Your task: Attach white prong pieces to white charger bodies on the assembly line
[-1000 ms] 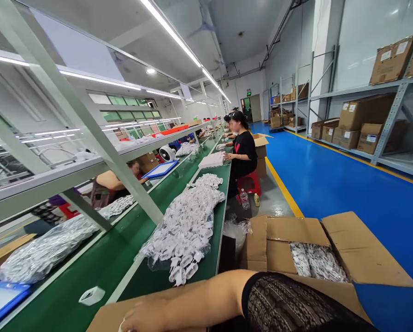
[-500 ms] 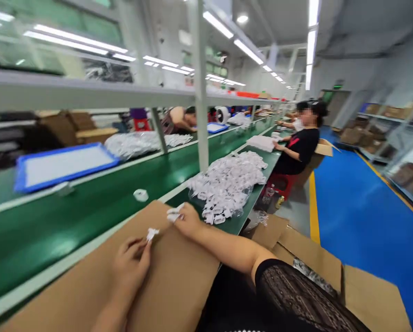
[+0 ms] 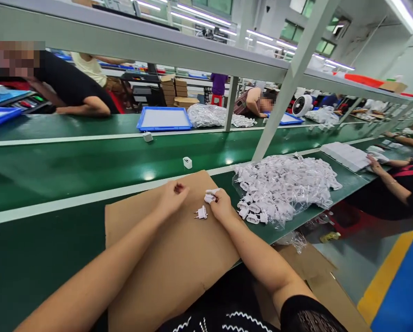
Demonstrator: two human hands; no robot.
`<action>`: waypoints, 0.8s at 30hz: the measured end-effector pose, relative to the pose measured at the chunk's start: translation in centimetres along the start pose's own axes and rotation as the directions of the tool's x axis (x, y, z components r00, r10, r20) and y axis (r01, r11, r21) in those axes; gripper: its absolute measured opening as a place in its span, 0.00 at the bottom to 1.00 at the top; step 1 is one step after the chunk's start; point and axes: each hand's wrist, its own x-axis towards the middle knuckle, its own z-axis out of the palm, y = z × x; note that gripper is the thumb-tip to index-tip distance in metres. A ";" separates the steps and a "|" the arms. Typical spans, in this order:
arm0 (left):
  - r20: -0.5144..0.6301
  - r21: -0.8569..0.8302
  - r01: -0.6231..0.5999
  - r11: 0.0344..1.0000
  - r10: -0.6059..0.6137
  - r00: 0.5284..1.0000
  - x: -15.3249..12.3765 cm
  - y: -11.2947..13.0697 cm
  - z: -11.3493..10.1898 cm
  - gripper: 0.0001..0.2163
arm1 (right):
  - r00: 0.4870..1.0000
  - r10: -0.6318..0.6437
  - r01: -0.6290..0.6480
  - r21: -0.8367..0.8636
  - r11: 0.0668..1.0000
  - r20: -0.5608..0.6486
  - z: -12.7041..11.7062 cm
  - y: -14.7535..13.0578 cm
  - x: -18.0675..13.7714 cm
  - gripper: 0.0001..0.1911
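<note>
My right hand (image 3: 222, 205) is closed on a white plastic plug housing (image 3: 210, 195), held just above a brown cardboard sheet (image 3: 158, 267). A white two-pin plug piece (image 3: 201, 212) lies on the sheet, close below that hand, its pins pointing left. My left hand (image 3: 172, 197) is over the sheet's far left part, fingers loosely curled and apart, with nothing visible in them. To the right of my right hand is a large heap of white plug housings (image 3: 286, 184) on and under clear plastic bagging.
A green conveyor belt (image 3: 89, 161) runs beyond the sheet, carrying a white housing (image 3: 187, 162) and another white piece (image 3: 147, 136). A slanted metal post (image 3: 292, 83) rises behind the heap. Co-workers sit across and at right; a blue-rimmed tray (image 3: 164, 119) lies opposite.
The view has swung left. The white plug piece has left my left hand and now lies on the cardboard. My right hand still holds a white housing.
</note>
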 end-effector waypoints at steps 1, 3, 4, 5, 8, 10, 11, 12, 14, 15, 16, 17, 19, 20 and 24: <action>-0.021 0.037 0.020 0.999 -0.019 1.000 2.0 -0.4 -0.4 0.17 | 1.000 0.004 -0.004 -0.001 1.000 0.012 0.0 0.0 0.1 0.20; -0.038 0.110 0.032 0.993 -0.028 0.999 6.0 -1.0 -1.1 0.24 | 0.999 0.011 -0.012 0.003 1.000 0.036 0.0 -0.2 0.2 0.18; -0.027 0.140 0.032 0.990 -0.028 0.999 7.8 -1.2 -1.3 0.28 | 0.999 0.014 -0.015 0.009 1.000 0.045 -0.1 -0.3 0.2 0.17; -0.007 0.164 0.027 0.986 -0.026 1.000 9.4 -1.4 -1.4 0.32 | 0.999 0.016 -0.017 0.017 1.000 0.052 -0.2 -0.5 0.1 0.17; 0.078 0.205 -0.020 0.979 0.004 0.997 12.8 -1.7 -1.3 0.32 | 0.998 0.021 -0.024 0.056 0.998 0.051 -0.6 -0.9 -0.1 0.16; 0.127 0.216 -0.048 0.975 0.021 0.992 13.8 -1.8 -1.2 0.25 | 0.999 0.031 -0.035 0.105 0.994 0.040 -0.7 -1.1 -0.2 0.15; 0.140 0.223 -0.052 0.973 0.021 0.990 14.0 -1.8 -1.2 0.20 | 0.999 0.042 -0.046 0.138 0.989 0.031 -0.7 -1.2 -0.2 0.14; 0.143 0.232 -0.050 0.971 0.016 0.990 14.0 -1.8 -1.3 0.16 | 0.998 0.059 -0.061 0.176 0.982 0.020 -0.7 -1.2 -0.2 0.13; 0.129 0.251 -0.041 0.967 0.009 0.992 13.1 -1.8 -1.8 0.12 | 0.994 0.109 -0.106 0.269 0.957 0.001 -0.5 -1.3 -0.1 0.13; 0.121 0.256 -0.043 0.966 0.013 0.993 12.2 -1.7 -2.1 0.12 | 0.990 0.142 -0.134 0.319 0.938 -0.002 -0.4 -1.4 0.0 0.14; 0.118 0.255 -0.051 0.966 0.021 0.993 11.0 -1.7 -2.4 0.12 | 0.984 0.176 -0.164 0.369 0.915 0.001 -0.3 -1.4 0.1 0.17; 0.121 0.250 -0.061 0.966 0.031 0.992 9.4 -1.6 -2.8 0.13 | 0.978 0.209 -0.195 0.415 0.889 0.012 -0.3 -1.5 0.2 0.19; 0.143 0.224 -0.102 0.969 0.071 0.987 5.6 -1.2 -3.4 0.14 | 0.963 0.265 -0.257 0.486 0.835 0.055 -0.4 -1.7 0.2 0.21; 0.156 0.203 -0.128 0.971 0.097 0.983 3.4 -0.9 -3.7 0.15 | 0.954 0.287 -0.289 0.511 0.810 0.085 -0.6 -1.8 0.1 0.20; 0.157 0.136 -0.196 0.971 0.174 0.972 -5.3 0.4 -3.9 0.17 | 0.908 0.342 -0.418 0.548 0.724 0.241 -0.8 -2.7 -0.7 0.15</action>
